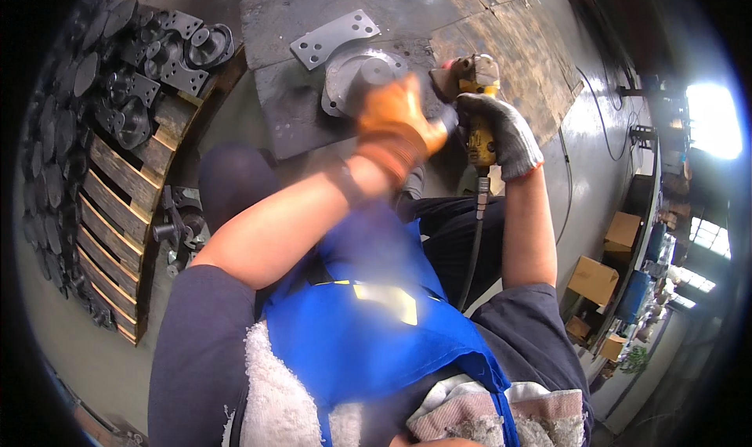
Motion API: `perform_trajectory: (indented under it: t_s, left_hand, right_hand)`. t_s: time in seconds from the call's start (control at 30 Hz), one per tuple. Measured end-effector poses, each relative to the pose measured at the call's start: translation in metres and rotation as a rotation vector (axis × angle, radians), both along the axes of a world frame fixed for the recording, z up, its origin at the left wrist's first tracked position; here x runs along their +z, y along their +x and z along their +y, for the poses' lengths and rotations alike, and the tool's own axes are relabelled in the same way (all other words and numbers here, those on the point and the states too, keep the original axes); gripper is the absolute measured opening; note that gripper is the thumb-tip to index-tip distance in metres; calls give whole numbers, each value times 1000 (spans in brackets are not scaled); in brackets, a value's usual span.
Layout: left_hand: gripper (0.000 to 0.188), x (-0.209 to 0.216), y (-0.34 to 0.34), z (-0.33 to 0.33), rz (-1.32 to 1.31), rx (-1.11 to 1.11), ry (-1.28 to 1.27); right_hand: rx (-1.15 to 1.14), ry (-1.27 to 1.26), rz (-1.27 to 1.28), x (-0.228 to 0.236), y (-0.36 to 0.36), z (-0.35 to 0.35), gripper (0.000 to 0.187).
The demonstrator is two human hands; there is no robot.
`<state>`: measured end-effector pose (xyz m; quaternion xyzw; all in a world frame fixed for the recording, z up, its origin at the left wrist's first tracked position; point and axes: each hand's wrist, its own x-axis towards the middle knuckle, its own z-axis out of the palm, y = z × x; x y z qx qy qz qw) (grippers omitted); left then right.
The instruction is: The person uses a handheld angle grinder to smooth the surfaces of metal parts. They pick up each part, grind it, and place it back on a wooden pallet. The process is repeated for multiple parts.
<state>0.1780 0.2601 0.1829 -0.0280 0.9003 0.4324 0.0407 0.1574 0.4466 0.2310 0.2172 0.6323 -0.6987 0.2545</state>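
Observation:
A yellow air grinder (481, 126) with a dark head is gripped in my right hand (505, 133), which wears a grey-white knit glove. A black hose (475, 247) runs down from its end. My left hand (395, 122), in an orange glove, is over the near edge of a round metal flange (341, 83) with a raised hub (377, 72). Motion smears its fingers, so I cannot tell whether they grip the part. Behind the flange a flat grey plate (335, 38) with several holes lies on the worn worktable (294, 126).
At left, a wooden pallet (117, 182) bears several dark metal wheel brackets (207, 47). More metal parts (188, 220) are beside it, low near my left knee. A shelf with cardboard boxes (593, 280) stands at right. A cable (568, 173) trails along the floor.

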Motion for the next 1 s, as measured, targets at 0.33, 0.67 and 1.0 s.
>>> perform_trajectory:
  t_s: [0.33,0.67,1.0]
  left_hand:
    - [53,-13,-64,-37,-127,-37,-503]
    - [47,-2,-40,-72,198,-339,-624]
    - [42,-35,33,-6,-236,-634,905]
  right_hand:
    - [68,74,74,5,-5,15,27]
    - [223,42,41,9,8,16,30]
    - [665,381,238,-20,-14,-16,30]
